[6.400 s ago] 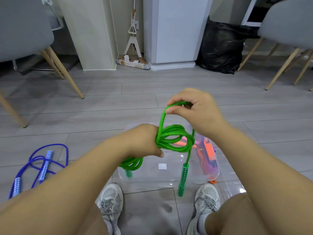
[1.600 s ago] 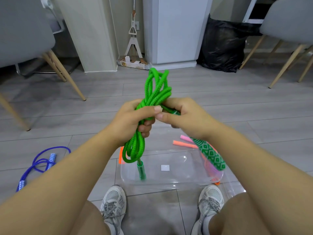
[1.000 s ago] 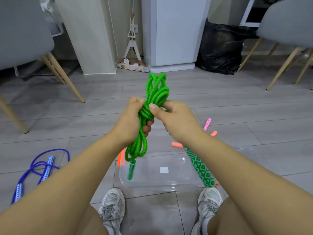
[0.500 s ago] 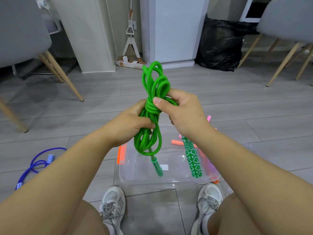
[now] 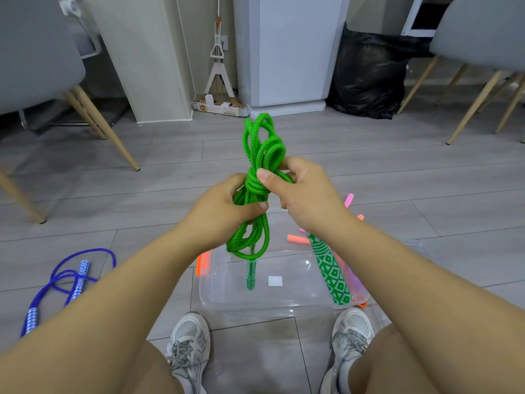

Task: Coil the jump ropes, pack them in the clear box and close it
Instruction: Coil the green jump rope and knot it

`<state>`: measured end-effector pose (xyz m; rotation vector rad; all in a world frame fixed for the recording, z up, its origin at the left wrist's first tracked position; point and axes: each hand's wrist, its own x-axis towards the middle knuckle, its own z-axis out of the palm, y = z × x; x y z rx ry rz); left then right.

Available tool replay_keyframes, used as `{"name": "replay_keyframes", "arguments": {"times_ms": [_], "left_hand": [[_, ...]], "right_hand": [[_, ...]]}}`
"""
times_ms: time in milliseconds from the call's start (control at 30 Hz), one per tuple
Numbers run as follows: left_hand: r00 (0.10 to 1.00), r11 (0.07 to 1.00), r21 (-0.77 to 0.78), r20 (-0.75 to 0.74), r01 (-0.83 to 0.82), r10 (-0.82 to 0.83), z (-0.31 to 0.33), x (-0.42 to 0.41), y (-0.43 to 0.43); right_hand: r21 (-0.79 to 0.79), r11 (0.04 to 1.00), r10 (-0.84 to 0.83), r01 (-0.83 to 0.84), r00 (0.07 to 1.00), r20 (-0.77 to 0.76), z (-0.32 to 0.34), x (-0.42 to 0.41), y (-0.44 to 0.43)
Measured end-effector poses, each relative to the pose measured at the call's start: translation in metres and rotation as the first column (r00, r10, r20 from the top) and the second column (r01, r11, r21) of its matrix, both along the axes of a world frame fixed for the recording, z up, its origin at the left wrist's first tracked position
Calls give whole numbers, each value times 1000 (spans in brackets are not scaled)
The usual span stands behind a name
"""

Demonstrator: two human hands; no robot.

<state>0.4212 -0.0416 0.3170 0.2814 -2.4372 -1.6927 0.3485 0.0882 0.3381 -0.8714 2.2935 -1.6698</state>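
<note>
Now wrapped and raised upright — the green rope (image 5: 262, 150).

Grey plank floor (image 5: 397, 172) in soft, even light. A grey left chair (image 5: 34, 52) and a grey right chair (image 5: 480, 32) stand on slanted wooden legs. At the back — a white cabinet (image 5: 289, 46), a flat mop (image 5: 218, 66) leaning upright beside it, a slumped black plastic bag (image 5: 366, 78).
</note>
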Motion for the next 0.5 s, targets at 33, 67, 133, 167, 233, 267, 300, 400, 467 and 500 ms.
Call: {"name": "replay_keyframes", "arguments": {"times_ms": [33, 67, 133, 167, 233, 267, 300, 400, 467, 500], "left_hand": [[1000, 999, -33, 7, -13, 13, -1, 0, 0], [1000, 997, -69, 15, -19, 20, -2, 0, -1], [1000, 993, -119, 26, -13, 17, 1, 1, -2], [999, 992, -128, 33, -8, 12, 3, 1, -2], [999, 991, -131, 41, 8, -2, 6, 2, -4], [999, 992, -126, 40, 12, -7, 7, 2, -4], [999, 992, -122, 36, 9, -5, 7, 2, -4], [999, 998, -66, 38, 6, -4, 7, 2, -2], [996, 993, 108, 72, 41, -49, 8, 2, 0], [994, 978, 200, 85, 56, -74, 9, 2, 1]], "right_hand": [[19, 1000, -9, 9, 1000, -5, -2, -1, 1], [30, 999, -17, 17, 1000, -8, -2, -1, 1], [34, 999, -28, 29, 1000, -9, -3, -1, 3], [27, 999, -29, 29, 1000, -11, -2, -1, 4], [5, 1000, -23, 23, 1000, -6, -1, -1, 5], [4, 1000, -22, 22, 1000, -6, 0, -1, 6], [12, 1000, -22, 22, 1000, -8, 0, -1, 7], [12, 1000, -14, 14, 1000, 1, 2, -1, 8], [5, 1000, -13, 13, 1000, 15, 2, -2, 7], [4, 1000, -10, 9, 1000, 29, 2, -3, 7]]}}
